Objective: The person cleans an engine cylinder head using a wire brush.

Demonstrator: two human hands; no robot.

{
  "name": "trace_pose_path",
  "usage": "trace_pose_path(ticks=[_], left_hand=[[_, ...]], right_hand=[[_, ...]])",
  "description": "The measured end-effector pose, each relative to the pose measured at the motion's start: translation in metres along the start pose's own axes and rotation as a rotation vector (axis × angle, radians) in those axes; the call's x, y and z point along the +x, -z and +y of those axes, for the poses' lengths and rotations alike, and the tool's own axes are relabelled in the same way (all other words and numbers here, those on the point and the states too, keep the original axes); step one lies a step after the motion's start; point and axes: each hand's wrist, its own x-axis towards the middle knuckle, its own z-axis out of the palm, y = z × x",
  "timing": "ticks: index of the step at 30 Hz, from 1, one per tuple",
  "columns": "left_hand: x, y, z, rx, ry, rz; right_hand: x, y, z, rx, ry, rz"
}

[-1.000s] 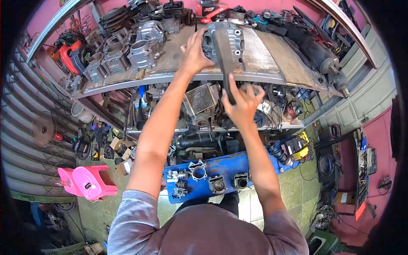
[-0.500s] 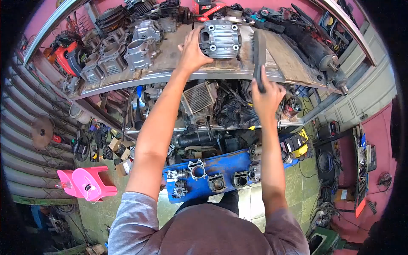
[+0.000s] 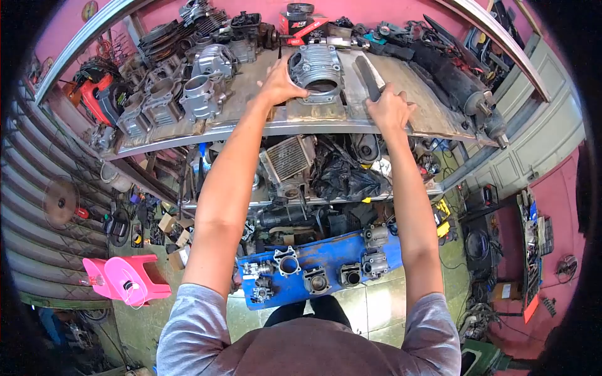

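Observation:
A silver finned engine cylinder head [image 3: 318, 66] rests on the upper shelf, a large round opening facing me. My left hand [image 3: 279, 86] grips its left side, thumb near the lower front edge and fingers behind. To the right, my right hand [image 3: 390, 109] is closed around the near end of a long grey wire brush [image 3: 368, 76]. The brush slants away to the upper left, low over the wooden board [image 3: 414, 88] and apart from the head. Its bristles are hard to make out from here.
Several engine cylinders [image 3: 202, 97] stand on the shelf's left; a dark shock-absorber-like tube [image 3: 461, 88] lies on its right. A metal edge [image 3: 251, 135] runs along the front. Below are a radiator [image 3: 288, 158], a blue bench [image 3: 335, 250] with engine parts, and a pink stool [image 3: 147, 282].
The cylinder head has been turned so its round opening faces me. The brush has moved down and away from the head's side, tilting over towards the board. Both hands keep hold.

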Motion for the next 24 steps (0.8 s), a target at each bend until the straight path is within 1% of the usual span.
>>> trace_pose_path(ticks=[1,3,4,5,6,7,9,11,13,14,15,16,17,19,20,21,23,24], left_hand=[[0.001,0.003,0.004,0.003,0.004,0.006],[0.004,0.007,0.011,0.102,0.103,-0.069],[0.011,0.004,0.001,0.103,0.105,-0.064],[0.02,0.002,-0.009,0.088,0.076,-0.103],[0.024,0.001,-0.015,0.072,0.049,-0.144],[0.027,-0.001,-0.022,0.073,0.053,-0.142],[0.032,-0.003,-0.03,0.015,0.128,-0.256],[0.032,-0.006,-0.035,-0.01,0.104,-0.225],[0.024,-0.006,-0.03,-0.039,0.083,-0.195],[0.022,-0.005,-0.028,0.006,0.081,-0.147],[0.018,0.001,-0.019,0.052,0.078,-0.097],[0.013,0.01,-0.007,0.054,0.086,-0.089],[0.009,0.02,0.004,-0.136,0.065,-0.027],[0.002,0.03,0.014,-0.511,0.02,0.098],[0.009,0.029,0.012,-0.436,-0.053,0.129],[0.008,0.027,0.015,-0.43,-0.045,0.132],[0.005,0.023,0.02,-0.104,-0.063,0.086],[0.0,0.023,0.031,0.064,0.014,0.126]], right_hand=[[0.003,-0.003,-0.001,-0.017,0.01,-0.026],[0.009,-0.013,0.0,-0.049,0.058,0.003],[0.011,-0.016,0.001,-0.086,0.096,0.031],[0.013,-0.018,0.003,-0.084,0.098,0.034],[0.014,-0.019,0.004,-0.088,0.116,-0.012],[0.013,-0.02,0.004,-0.092,0.135,-0.06],[0.013,-0.015,0.004,-0.078,0.148,-0.08],[0.009,-0.008,0.002,-0.064,0.164,-0.106],[0.006,-0.005,0.003,-0.048,0.219,0.008],[0.008,-0.003,0.004,-0.048,0.228,0.005],[0.011,-0.001,0.005,0.042,0.296,0.059],[0.015,0.0,0.004,0.137,0.363,0.114],[0.019,0.0,0.001,0.145,0.372,0.112],[0.026,0.002,-0.009,0.295,0.501,0.149],[0.027,0.002,-0.016,0.28,0.52,0.144],[0.027,0.003,-0.024,0.288,0.524,0.139],[0.027,0.007,-0.04,0.241,0.539,0.048],[0.03,0.0,-0.047,0.223,0.521,0.005]])
